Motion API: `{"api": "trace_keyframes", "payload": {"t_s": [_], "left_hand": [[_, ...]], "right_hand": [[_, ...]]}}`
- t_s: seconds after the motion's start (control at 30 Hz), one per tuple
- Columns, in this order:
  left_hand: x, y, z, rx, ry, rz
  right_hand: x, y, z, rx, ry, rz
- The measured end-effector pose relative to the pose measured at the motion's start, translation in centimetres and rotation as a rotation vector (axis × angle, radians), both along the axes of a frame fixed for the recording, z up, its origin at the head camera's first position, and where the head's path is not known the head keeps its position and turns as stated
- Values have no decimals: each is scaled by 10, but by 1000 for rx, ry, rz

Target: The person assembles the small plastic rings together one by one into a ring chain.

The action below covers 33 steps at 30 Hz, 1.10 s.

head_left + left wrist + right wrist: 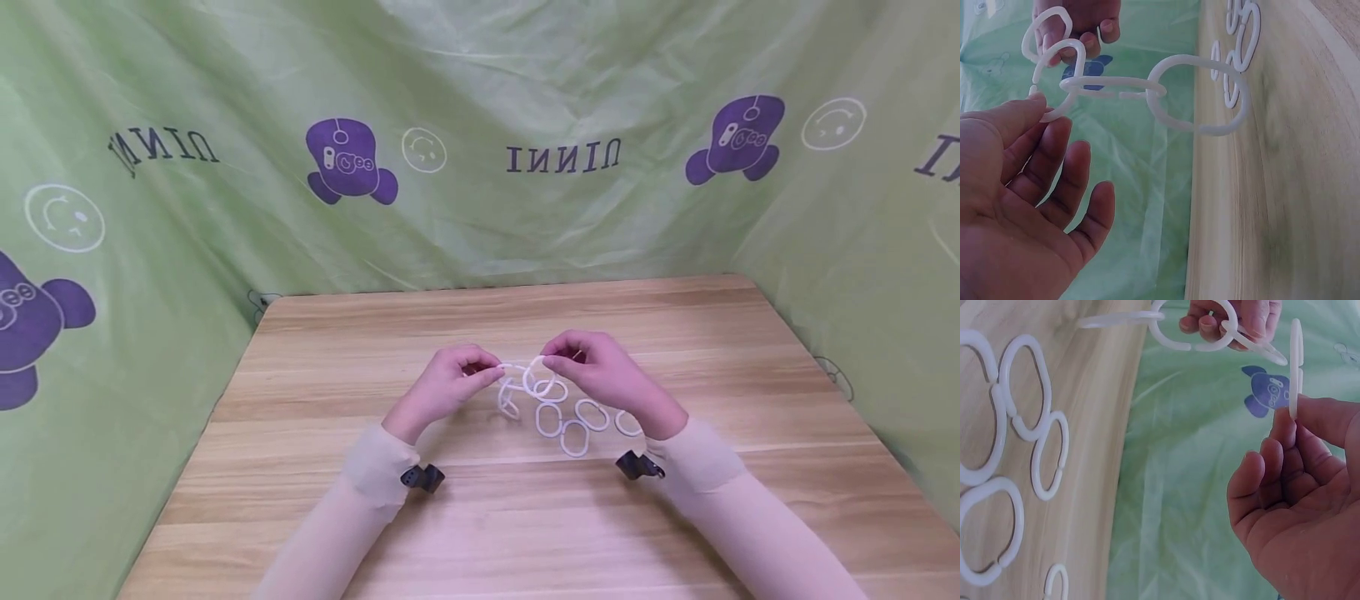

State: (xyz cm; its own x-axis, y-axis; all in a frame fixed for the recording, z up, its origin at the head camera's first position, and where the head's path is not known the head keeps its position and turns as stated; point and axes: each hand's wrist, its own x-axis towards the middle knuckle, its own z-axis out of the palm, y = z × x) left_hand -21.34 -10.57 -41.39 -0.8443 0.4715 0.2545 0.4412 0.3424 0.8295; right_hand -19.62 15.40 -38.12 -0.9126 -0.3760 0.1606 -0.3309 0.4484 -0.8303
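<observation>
My left hand [444, 385] pinches a white oval plastic chain link [1080, 62] between thumb and forefinger; a small gap in the link shows beside the thumb tip. Hooked through that link is a second white link [1113, 80], which carries a third link [1175, 60], so a short chain hangs toward the table. My right hand [611, 379] pinches a separate white link [1295, 369] by its lower end, seen edge-on in the right wrist view. Both hands are raised over the table, close together, and the two held links overlap in the head view.
Several loose white links [1020, 519] lie on the wooden tabletop [480, 517], below and beside the right hand. Green printed cloth [480, 225] hangs behind the table and along both sides. A small dark camera sits on each wrist.
</observation>
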Motion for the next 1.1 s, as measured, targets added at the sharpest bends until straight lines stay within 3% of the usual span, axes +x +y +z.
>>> {"api": "trace_keyframes", "payload": {"t_s": [0.33,0.77,1.1], "left_hand": [[4,4,3,16,-1,-35],[5,1,7,0,67,-59],[4,0,6,8,70,-70]], "right_hand": [[0,-13,-3,-33,-40,52],[-2,-17,-4,-11,-28,26],[-2,-17,-7,0,-22,17]]}}
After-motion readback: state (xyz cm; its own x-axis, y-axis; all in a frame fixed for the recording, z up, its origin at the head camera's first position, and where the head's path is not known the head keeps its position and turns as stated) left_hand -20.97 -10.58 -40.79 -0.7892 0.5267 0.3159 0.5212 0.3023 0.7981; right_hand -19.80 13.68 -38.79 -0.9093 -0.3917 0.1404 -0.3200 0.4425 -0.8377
